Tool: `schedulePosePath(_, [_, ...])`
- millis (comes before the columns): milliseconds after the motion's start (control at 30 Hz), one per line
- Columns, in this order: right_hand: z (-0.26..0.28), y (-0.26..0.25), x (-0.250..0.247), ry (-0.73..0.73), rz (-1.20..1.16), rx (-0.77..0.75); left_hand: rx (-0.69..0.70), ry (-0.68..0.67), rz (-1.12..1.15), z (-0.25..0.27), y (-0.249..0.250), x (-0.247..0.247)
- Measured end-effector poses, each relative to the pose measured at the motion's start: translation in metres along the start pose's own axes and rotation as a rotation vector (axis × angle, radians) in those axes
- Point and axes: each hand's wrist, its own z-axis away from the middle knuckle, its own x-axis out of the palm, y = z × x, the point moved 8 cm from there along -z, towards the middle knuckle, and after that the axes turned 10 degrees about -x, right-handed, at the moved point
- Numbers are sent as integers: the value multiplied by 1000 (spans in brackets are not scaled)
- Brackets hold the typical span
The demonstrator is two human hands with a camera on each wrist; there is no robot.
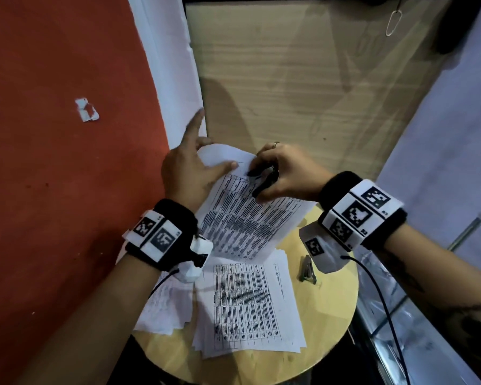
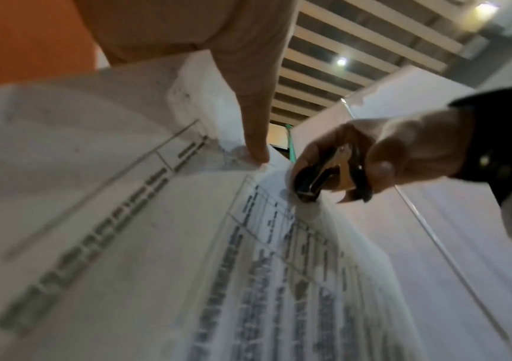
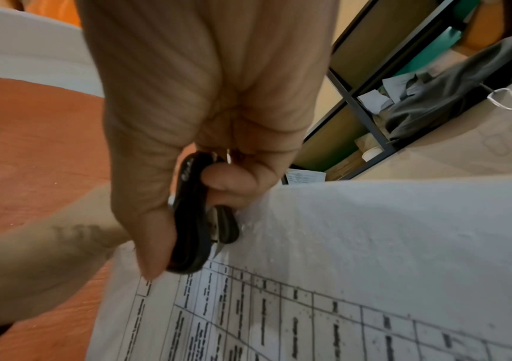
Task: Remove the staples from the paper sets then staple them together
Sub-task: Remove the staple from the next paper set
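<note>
Black staple remover sits pinched in the right hand, its tip at the far corner of the lifted paper set, just right of the left hand, whose thumb pins that corner while the index finger points away. From the left wrist, the left thumb presses the corner and the remover bites just beside it. From the right wrist, the fingers curl round the remover, its jaws aimed down at the paper's edge.
</note>
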Motion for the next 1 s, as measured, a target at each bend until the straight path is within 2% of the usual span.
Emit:
schedulePosePath(67, [1,-5,-2,-15,30,-11,133,53,-107,6,19,-3])
schedulePosePath(167, [2,-11,-6,-33,88,-27,256,5,-360,8,37,3])
schedulePosePath(233, [2,-13,-9,-34,100,-33,221,-79,-387,5,38,6])
schedulePosePath(367, [3,-16,-13,-2,85,-50,102,-236,-237,-3,29,13])
schedulePosePath(500, [7,-14,-15,63,70,-73,68,-322,-74,-2,29,16])
schedulePosePath(567, [9,-13,-17,136,43,-81,60,-343,-41,0,31,16])
schedulePosePath(633, [15,-16,-23,291,6,-95,54,-350,-27,-1,29,16])
schedulePosePath(733, [28,-32,-26,496,180,-113,16,-397,33,-1,24,19])
schedulePosePath(833, [30,-47,-23,547,372,-161,6,-430,45,1,29,22])
schedulePosePath(1000, [26,-52,-24,539,419,-210,-15,-402,67,-3,34,19])
